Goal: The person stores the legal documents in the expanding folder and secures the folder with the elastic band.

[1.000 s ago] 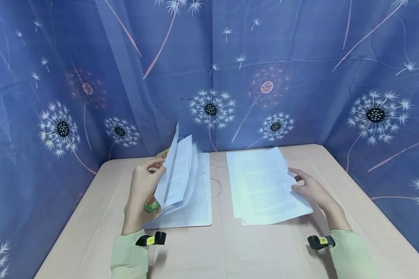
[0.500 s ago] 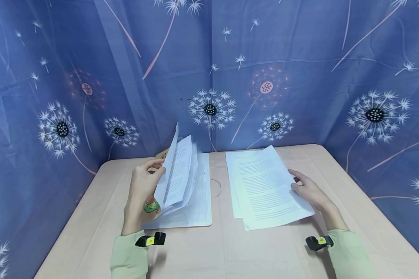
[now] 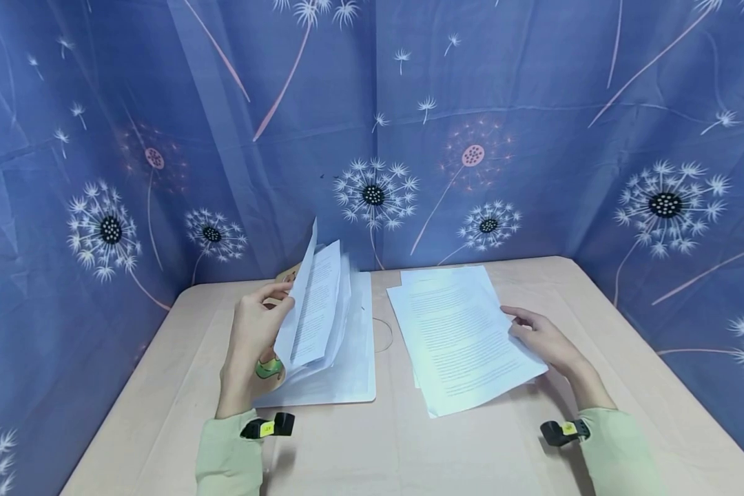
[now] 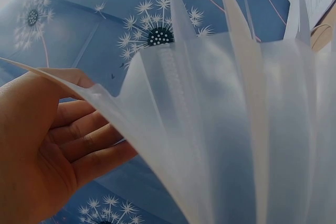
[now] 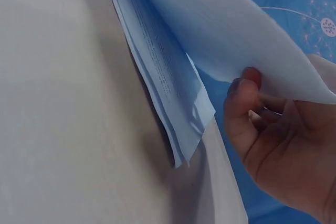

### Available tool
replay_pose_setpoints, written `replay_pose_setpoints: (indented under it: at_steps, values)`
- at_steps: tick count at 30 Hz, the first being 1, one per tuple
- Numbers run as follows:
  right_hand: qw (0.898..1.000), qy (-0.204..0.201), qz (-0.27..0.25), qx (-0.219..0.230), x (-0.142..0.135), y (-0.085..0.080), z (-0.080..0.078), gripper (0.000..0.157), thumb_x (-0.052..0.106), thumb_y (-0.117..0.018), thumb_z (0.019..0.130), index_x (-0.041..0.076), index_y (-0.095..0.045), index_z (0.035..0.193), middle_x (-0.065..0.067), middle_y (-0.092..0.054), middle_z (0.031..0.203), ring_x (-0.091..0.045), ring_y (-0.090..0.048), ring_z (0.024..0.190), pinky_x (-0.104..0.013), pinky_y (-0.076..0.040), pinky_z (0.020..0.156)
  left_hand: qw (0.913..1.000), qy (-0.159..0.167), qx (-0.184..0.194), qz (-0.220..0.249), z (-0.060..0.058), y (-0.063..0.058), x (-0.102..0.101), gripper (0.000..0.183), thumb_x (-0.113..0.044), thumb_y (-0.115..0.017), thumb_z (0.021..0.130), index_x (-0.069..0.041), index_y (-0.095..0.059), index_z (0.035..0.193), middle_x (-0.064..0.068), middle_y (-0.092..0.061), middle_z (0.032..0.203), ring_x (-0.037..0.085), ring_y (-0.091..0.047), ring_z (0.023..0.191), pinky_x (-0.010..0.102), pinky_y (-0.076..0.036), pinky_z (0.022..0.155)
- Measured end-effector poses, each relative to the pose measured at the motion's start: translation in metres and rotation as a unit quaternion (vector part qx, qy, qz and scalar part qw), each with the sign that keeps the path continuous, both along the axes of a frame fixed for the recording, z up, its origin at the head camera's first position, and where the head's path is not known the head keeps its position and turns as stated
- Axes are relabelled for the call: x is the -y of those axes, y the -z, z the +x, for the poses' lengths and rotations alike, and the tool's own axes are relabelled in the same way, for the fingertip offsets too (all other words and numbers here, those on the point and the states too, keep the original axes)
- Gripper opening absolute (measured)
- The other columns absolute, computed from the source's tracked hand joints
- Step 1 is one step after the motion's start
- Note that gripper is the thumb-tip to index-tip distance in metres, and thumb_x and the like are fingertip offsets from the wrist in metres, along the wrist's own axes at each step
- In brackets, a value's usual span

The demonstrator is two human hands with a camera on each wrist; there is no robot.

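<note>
My left hand [image 3: 257,324] grips the raised cover and front leaves of a folder with clear plastic sleeves [image 3: 356,372]. Printed pages [image 3: 318,303] stand fanned up inside it, and a cartoon picture [image 3: 269,368] shows on its tan cover. Close up in the left wrist view, the translucent sleeves [image 4: 210,124] spread beside the fingers [image 4: 94,140]. On the right, my right hand [image 3: 548,337] pinches a printed sheet of paper [image 3: 465,337] at its right edge. The right wrist view shows this sheet [image 5: 231,24] lifted and bowed above other printed sheets [image 5: 157,72].
A beige-covered table [image 3: 403,455] lies under everything. Between folder and papers a thin dark loop [image 3: 392,334] lies on it. Blue curtains [image 3: 372,89] with dandelion prints enclose the back and sides.
My right hand has moved slightly left and brought the top sheet left and toward me, baring more of the papers' back edge. My left hand and the folder have stayed put.
</note>
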State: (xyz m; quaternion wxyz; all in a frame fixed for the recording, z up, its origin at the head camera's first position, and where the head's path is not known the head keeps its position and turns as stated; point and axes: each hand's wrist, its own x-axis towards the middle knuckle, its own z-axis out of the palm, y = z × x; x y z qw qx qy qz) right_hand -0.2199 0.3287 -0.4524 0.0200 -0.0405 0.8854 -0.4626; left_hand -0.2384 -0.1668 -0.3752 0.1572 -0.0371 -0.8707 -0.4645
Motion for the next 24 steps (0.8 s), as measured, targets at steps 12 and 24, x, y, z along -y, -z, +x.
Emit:
replay_pose_setpoints:
  at_steps: [12, 24]
  values:
    - [0.997, 0.029, -0.014, -0.066, 0.005, -0.013, 0.003, 0.051, 0.006, -0.046, 0.096, 0.000, -0.045, 0.147, -0.021, -0.054, 0.109, -0.005, -0.055, 0.070, -0.024, -0.050, 0.058, 1.0000, -0.001, -0.006, -0.005, 0.001, 0.000, 0.000, 0.031, -0.021, -0.061, 0.092, -0.014, -0.073, 0.120, 0.010, -0.071, 0.102, 0.023, -0.070, 0.087, 0.031, -0.053, 0.071]
    - [0.993, 0.065, -0.079, -0.055, 0.008, -0.022, 0.003, 0.050, 0.011, -0.040, 0.101, 0.001, -0.040, 0.151, -0.016, -0.050, 0.109, -0.002, -0.056, 0.064, -0.023, -0.051, 0.054, 1.0000, -0.005, -0.002, -0.007, 0.001, -0.001, -0.001, 0.032, -0.021, -0.060, 0.091, -0.014, -0.073, 0.120, 0.009, -0.071, 0.102, 0.023, -0.070, 0.085, 0.031, -0.052, 0.071]
